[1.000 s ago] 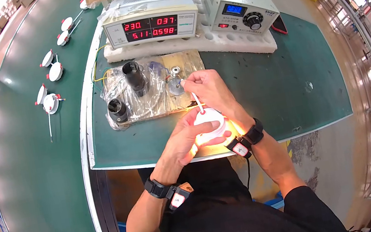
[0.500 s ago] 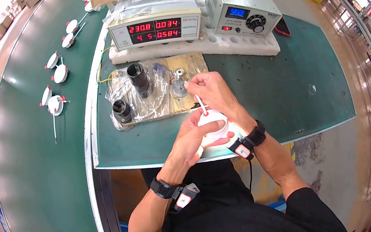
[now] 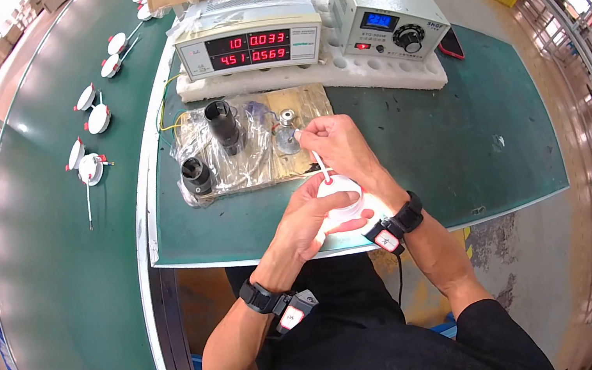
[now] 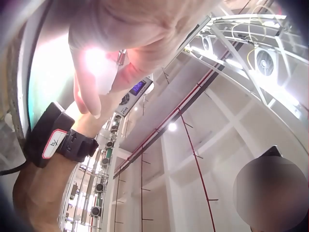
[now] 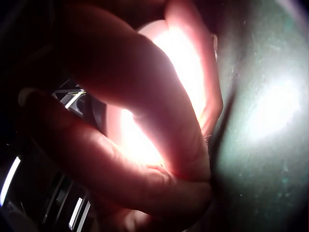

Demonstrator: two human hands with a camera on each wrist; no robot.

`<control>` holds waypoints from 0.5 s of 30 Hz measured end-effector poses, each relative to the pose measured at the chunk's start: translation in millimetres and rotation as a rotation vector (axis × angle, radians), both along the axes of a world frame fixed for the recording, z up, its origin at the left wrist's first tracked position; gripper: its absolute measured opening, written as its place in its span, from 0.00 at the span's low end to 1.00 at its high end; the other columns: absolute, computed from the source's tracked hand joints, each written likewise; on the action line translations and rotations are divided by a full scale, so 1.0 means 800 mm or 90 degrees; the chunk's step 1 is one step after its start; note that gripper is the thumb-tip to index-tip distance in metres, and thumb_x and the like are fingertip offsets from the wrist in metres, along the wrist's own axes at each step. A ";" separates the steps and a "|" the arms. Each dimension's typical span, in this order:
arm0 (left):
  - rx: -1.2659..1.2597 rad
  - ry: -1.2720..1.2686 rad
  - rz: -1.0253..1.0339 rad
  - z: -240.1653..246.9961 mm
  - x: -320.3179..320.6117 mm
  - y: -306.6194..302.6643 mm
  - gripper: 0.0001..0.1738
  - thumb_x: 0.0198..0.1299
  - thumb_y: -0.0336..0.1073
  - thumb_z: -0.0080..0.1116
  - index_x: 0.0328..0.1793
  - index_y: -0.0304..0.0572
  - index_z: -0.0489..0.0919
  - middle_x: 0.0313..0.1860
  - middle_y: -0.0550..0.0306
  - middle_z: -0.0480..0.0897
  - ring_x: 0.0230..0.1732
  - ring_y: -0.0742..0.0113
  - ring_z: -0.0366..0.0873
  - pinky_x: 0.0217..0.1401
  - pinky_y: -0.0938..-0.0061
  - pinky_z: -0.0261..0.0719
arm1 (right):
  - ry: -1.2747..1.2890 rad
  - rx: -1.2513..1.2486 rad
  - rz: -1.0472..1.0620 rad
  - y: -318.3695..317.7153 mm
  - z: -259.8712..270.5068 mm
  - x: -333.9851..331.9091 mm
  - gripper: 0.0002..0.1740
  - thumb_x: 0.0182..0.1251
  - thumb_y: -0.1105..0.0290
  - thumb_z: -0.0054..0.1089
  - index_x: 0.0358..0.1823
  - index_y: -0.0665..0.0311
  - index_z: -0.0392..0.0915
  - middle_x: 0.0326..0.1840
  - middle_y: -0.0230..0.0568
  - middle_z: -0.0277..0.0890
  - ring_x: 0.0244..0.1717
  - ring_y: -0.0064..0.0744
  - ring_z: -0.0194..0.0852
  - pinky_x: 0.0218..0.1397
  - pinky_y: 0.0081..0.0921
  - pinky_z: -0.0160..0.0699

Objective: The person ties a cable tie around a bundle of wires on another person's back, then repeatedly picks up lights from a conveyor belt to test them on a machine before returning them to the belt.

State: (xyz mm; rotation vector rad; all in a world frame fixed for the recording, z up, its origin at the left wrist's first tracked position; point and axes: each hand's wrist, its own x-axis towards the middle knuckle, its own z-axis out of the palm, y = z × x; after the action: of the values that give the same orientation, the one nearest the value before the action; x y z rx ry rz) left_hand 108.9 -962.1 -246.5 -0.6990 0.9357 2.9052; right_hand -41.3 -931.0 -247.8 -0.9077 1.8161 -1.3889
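Note:
In the head view a white round downlight (image 3: pixel 341 191) is lit, its glow spilling onto the table edge below. My left hand (image 3: pixel 303 223) grips it from the left, thumb across its back. Bright light also shows between the fingers (image 5: pixel 145 96) in the right wrist view. From the top of the downlight a white cable (image 3: pixel 321 162) runs up to my right hand (image 3: pixel 343 146), which pinches its end. Those fingertips are right by a round metal plate (image 3: pixel 286 140) with a silver post (image 3: pixel 288 116) on the wooden board (image 3: pixel 310 103); they hide the cable's tip.
Behind the board stand a meter (image 3: pixel 249 51) with red digits and a grey regulator box (image 3: pixel 389 18) with a dial. Two black sockets (image 3: pixel 224 128) stand on the plastic-wrapped part of the board. Several downlights (image 3: pixel 97 119) lie on the green belt at left.
The downlight's glow has turned from warm yellow to white. Digits on the meter have changed. Both hands keep nearly the same hold; the head view has shifted slightly.

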 end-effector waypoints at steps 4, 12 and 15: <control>0.001 -0.003 0.001 -0.005 0.000 0.000 0.22 0.61 0.23 0.65 0.61 0.39 0.75 0.53 0.51 0.84 0.51 0.47 0.88 0.55 0.60 0.91 | -0.007 0.016 -0.003 0.001 0.007 0.002 0.15 0.70 0.67 0.63 0.32 0.74 0.81 0.21 0.33 0.76 0.22 0.18 0.68 0.25 0.24 0.67; 0.009 0.004 -0.002 -0.005 0.000 -0.001 0.22 0.62 0.21 0.64 0.62 0.37 0.75 0.53 0.49 0.84 0.51 0.47 0.88 0.56 0.59 0.92 | -0.004 0.008 -0.008 0.001 0.006 0.002 0.15 0.70 0.67 0.63 0.31 0.75 0.81 0.21 0.33 0.76 0.22 0.18 0.68 0.25 0.24 0.68; 0.007 0.002 0.005 -0.004 0.000 -0.001 0.22 0.62 0.21 0.64 0.62 0.37 0.74 0.54 0.49 0.84 0.52 0.46 0.87 0.56 0.59 0.92 | -0.011 0.006 -0.009 0.001 0.005 0.002 0.15 0.70 0.67 0.63 0.32 0.75 0.82 0.21 0.33 0.76 0.22 0.18 0.68 0.25 0.24 0.68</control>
State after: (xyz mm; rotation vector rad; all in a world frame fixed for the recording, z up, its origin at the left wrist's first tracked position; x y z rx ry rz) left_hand 108.8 -962.6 -249.9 -0.6980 0.9188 2.9167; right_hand -39.5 -930.6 -244.1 -0.8771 1.8191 -1.3914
